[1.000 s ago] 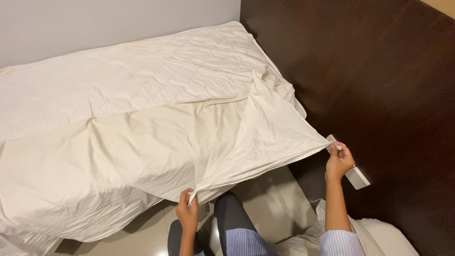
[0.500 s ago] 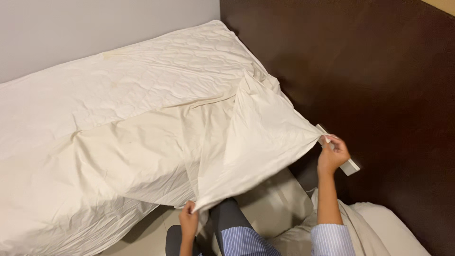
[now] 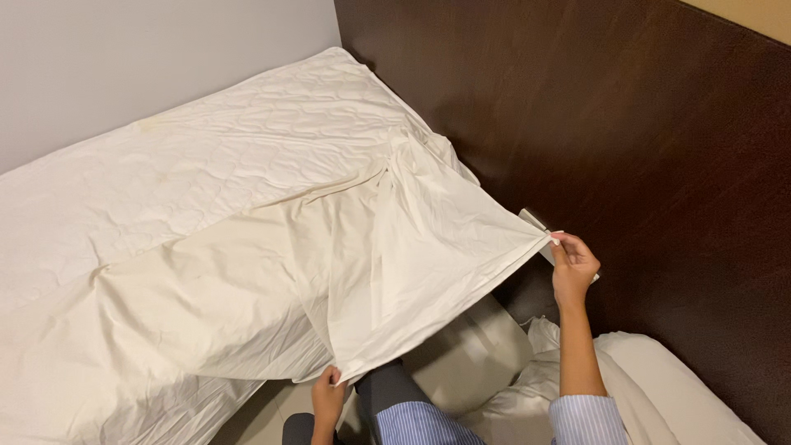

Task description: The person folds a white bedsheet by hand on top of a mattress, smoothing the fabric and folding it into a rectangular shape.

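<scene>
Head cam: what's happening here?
A person stands beside a bed, holding a white sheet by two points of its edge. The right hand pinches one corner out toward the dark wooden headboard; the left hand grips the edge lower down. The sheet is stretched taut between them, its rest draped over the quilted mattress.

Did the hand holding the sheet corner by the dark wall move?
Cannot tell. The camera shifted; the right hand pinches the sheet corner beside the same small white fitting on the dark headboard.

One head-worn view looks steeply down, from close above, over bed (image 3: 206, 189) and headboard (image 3: 577, 107).
</scene>
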